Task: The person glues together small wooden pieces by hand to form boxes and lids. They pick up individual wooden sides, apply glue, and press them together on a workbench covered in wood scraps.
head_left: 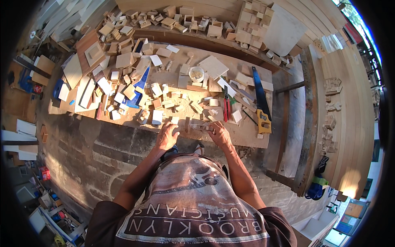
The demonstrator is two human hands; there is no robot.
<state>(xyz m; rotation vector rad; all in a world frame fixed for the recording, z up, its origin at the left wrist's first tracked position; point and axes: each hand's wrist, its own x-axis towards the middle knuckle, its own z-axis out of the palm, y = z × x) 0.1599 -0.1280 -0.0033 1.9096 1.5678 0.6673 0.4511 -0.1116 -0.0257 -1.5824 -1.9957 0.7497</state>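
At the near edge of the wooden workbench (242, 138), my left hand (166, 136) rests with its fingers bent and the thumb apart from them. No object shows in it. A pale wood block (175, 120) lies just beyond its fingertips. To the right, my right hand (221, 135) is closed around the end of a small, flat, brownish piece (204, 127); its exact kind is too small to tell. Between the hands, a narrow wood strip (187, 124) stands at the bench edge. Red-handled pliers or cutters (226, 108) lie beyond my right hand.
A handsaw (261, 101) with a yellow handle lies at the bench's right end. Many wood offcuts (158, 103) and a blue square (138, 90) cover the left and middle. A white cup (196, 74) stands farther back. Behind runs a shelf (197, 38) of small wooden pieces.
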